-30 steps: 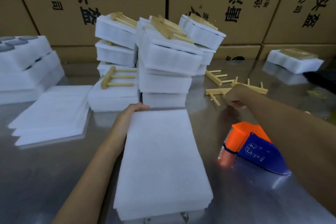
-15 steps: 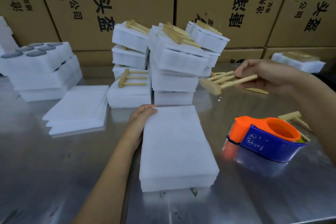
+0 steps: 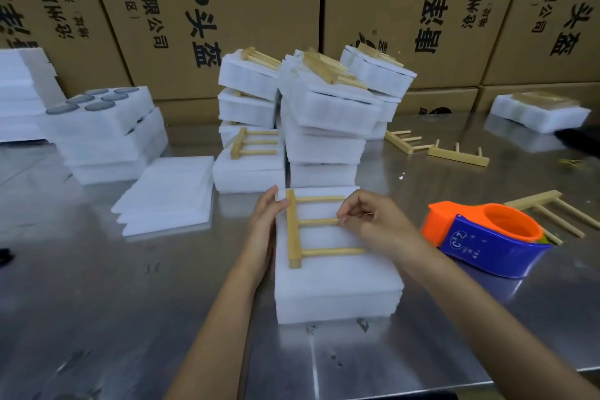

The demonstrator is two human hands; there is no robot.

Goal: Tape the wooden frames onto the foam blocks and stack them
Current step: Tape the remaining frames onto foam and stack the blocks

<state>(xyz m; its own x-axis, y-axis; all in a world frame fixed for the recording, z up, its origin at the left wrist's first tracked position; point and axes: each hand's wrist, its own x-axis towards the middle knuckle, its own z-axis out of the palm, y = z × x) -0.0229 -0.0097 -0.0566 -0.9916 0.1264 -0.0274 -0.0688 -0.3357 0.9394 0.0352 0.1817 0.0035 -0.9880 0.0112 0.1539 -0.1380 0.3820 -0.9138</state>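
A white foam block (image 3: 334,283) lies in front of me on the steel table (image 3: 130,302). A wooden frame (image 3: 293,231), a bar with three pegs, lies flat on its far half. My left hand (image 3: 266,218) rests along the block's left edge, its thumb touching the frame's bar. My right hand (image 3: 373,224) pinches the end of the middle peg. An orange and blue tape dispenser (image 3: 487,240) stands to the right of the block. Behind it rise stacks of foam blocks with frames (image 3: 324,114).
Loose wooden frames (image 3: 454,153) lie at the back right, one more frame (image 3: 552,208) sits behind the dispenser. Thin foam sheets (image 3: 168,195) lie to the left, beside foam trays (image 3: 107,133). Cardboard boxes (image 3: 227,10) wall the back. The table's front edge (image 3: 422,386) is near.
My right hand carried a wooden frame from the air at the right down onto the foam block. My left hand stayed at the block's left edge.
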